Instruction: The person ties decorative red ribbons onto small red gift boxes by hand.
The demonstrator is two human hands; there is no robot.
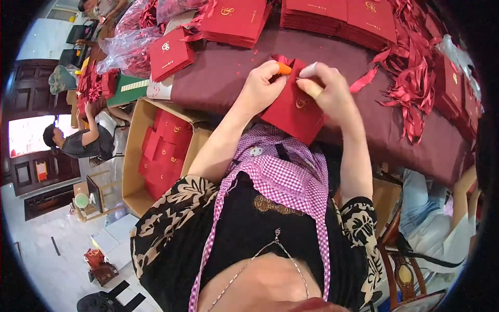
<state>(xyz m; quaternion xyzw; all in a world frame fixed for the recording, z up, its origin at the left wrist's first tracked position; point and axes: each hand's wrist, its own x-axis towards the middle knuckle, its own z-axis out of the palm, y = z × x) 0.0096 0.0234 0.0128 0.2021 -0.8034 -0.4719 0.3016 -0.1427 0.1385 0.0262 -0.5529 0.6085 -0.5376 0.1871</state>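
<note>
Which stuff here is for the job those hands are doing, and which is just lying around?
Probably for the job:
red bag, held in the left hand and right hand
orange thumb cover
loose red ribbons
stacked red bags
cardboard box with more bags inside

Probably just lying around:
round green thing
dark strip on the floor
wooden chair

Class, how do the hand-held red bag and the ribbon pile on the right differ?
The red bag is flat-sided; the ribbon pile is tangled. The bag is in the left hand, right hand at its edge; the pile lies on the table. Both are red.
</note>
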